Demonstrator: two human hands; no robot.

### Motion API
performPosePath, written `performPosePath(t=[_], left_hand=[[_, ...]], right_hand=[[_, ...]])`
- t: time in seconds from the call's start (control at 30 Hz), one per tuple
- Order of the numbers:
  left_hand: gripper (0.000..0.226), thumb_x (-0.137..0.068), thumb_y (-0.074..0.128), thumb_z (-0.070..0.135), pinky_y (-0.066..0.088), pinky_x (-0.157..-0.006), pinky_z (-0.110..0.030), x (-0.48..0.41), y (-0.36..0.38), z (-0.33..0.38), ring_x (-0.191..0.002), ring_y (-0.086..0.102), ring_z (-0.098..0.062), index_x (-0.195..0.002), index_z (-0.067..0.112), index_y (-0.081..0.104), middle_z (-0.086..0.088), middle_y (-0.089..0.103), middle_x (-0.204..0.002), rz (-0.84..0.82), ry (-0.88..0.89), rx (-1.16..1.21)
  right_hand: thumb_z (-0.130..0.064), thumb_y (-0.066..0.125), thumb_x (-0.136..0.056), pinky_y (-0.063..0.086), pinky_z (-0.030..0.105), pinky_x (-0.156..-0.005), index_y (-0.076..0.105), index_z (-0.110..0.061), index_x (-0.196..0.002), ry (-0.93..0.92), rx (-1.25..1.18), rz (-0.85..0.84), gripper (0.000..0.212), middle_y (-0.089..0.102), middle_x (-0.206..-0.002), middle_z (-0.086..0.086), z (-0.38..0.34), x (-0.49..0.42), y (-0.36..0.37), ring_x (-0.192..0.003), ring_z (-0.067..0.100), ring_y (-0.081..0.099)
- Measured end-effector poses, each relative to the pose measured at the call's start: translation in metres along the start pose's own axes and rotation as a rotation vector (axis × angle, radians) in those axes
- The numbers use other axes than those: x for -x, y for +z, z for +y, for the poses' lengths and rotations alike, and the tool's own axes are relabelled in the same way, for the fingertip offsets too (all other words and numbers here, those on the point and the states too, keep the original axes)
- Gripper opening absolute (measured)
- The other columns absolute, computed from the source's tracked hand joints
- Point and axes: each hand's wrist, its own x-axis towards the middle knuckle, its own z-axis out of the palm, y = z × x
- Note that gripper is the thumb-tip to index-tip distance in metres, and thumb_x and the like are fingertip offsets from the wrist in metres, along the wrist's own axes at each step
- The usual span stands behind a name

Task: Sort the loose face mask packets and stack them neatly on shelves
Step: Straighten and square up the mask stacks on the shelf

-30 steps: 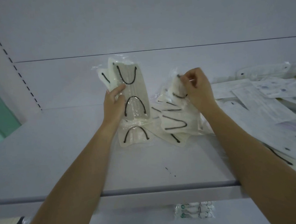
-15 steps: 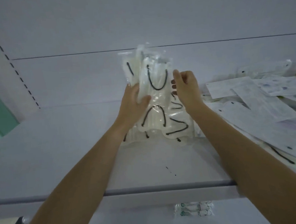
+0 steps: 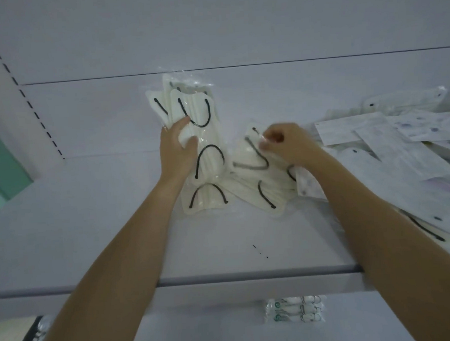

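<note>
Head view: left hand grips one bundle; right hand's fingers pinch one packet.

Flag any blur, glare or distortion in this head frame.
Head view: dim, bluish light; the right hand and the packet it pinches are motion-smeared; the left hand and the bundle it grips look sharper; small glints on the loose pile at right; wide-angle stretch toward the edges.
</note>
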Motion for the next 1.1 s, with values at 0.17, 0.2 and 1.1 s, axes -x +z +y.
performPosePath(t=[0.17, 0.2, 1.1], left_hand=[[0.03, -0.096, 0.051, 0.031, 0.02, -0.111, -0.018, 0.003, 0.001, 0.01, -0.131, 0.027, 0.007, -0.126, 0.028, 0.056, 0.017, 0.045, -0.124, -0.094, 0.009, 0.113], [0.03, -0.097, 0.049, 0.035, 0.018, -0.114, -0.023, 0.004, 0.003, 0.012, -0.137, 0.027, -0.002, -0.125, 0.029, 0.057, 0.017, 0.047, -0.126, -0.128, 0.033, 0.097], [0.031, -0.094, 0.051, 0.023, 0.03, -0.101, -0.019, -0.005, -0.004, -0.001, -0.129, 0.04, -0.012, -0.125, 0.025, 0.056, 0.003, 0.043, -0.128, 0.112, -0.131, 0.061]], right_hand=[[-0.012, 0.061, -0.089, 0.046, 0.027, -0.075, 0.05, -0.016, -0.077, 0.083, -0.853, 0.309, 0.017, 0.053, -0.078, 0.006, -0.013, -0.001, -0.011, -0.073, 0.018, 0.05], [-0.011, 0.06, -0.089, 0.049, 0.028, -0.074, 0.05, -0.015, -0.077, 0.107, -0.969, 0.288, 0.016, 0.056, -0.079, 0.007, -0.013, -0.001, -0.012, -0.073, 0.019, 0.054], [-0.018, 0.071, -0.08, 0.048, 0.027, -0.061, 0.051, -0.012, -0.101, 0.292, -0.567, 0.186, 0.029, 0.061, -0.093, 0.005, 0.0, -0.011, 0.005, -0.071, 0.016, 0.059]])
